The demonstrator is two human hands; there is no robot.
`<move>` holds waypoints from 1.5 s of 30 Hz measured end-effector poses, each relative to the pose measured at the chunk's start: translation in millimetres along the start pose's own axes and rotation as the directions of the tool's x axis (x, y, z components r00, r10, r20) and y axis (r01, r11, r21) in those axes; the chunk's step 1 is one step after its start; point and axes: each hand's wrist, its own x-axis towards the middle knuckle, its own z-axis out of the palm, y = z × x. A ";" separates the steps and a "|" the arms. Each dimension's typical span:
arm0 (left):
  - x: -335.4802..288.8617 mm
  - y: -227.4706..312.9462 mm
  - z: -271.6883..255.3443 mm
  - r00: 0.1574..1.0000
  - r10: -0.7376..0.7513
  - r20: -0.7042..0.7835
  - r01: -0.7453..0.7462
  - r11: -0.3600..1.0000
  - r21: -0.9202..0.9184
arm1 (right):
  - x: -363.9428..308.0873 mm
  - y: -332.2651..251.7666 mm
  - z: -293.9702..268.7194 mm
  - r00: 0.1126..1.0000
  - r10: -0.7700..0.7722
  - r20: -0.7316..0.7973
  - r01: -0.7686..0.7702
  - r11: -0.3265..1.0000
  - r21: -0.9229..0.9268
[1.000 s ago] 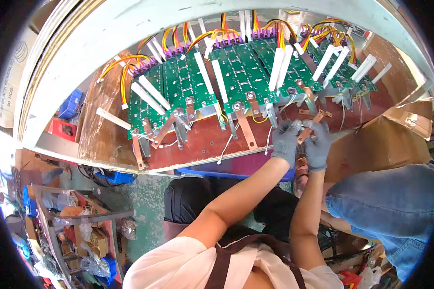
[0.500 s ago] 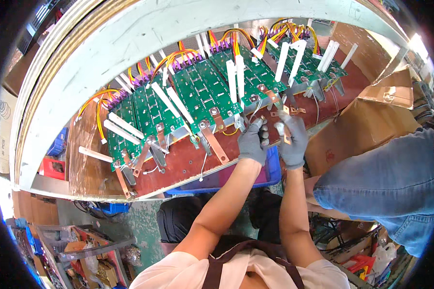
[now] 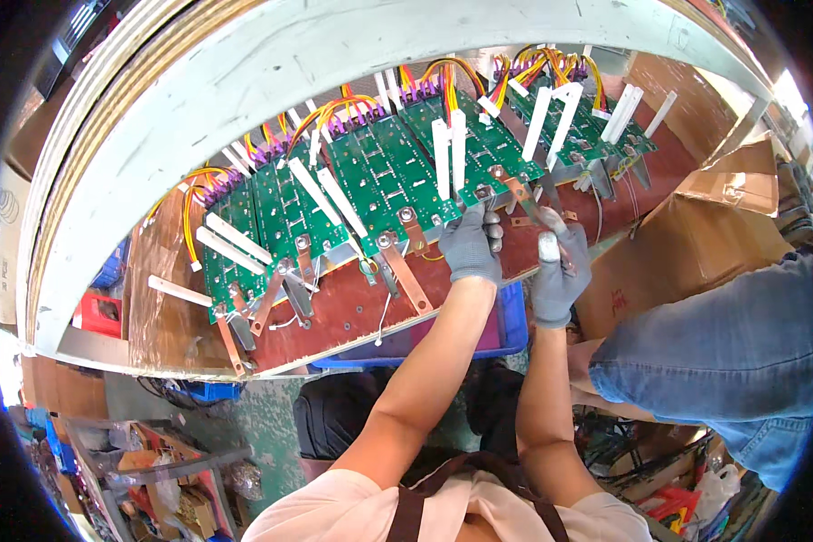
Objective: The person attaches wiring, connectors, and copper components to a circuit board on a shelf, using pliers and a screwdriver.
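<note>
At the table's point(image 3: 352, 312) near edge, my gloved left hand point(image 3: 472, 246) steadies a green circuit board point(image 3: 479, 149), fingers curled against it. My right hand point(image 3: 558, 271) has its fingers clamped on a screwdriver point(image 3: 544, 230), tip angled at the board's copper tab point(image 3: 518, 191).

Place: an electronics assembly workshop.
Evidence: green circuit boards point(image 3: 379, 176) with wiring lined the table point(image 3: 334, 312); cardboard boxes point(image 3: 696, 235) stood right.
</note>
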 end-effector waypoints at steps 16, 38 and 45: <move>-1.4 -3.2 -2.3 0.995 0.098 0.017 -0.099 0.990 0.101 | 0.9 -2.9 14.6 0.997 0.058 -0.043 -0.056 0.997 0.060; -3.1 -2.6 -15.2 0.921 -0.016 0.390 0.119 0.963 -0.242 | 7.6 -6.0 28.7 0.936 -0.253 0.245 0.321 0.898 -0.300; 10.2 -5.6 -29.7 0.925 0.012 0.380 0.068 0.979 -0.194 | 3.5 -8.9 28.3 0.926 -0.216 0.309 0.307 0.907 -0.288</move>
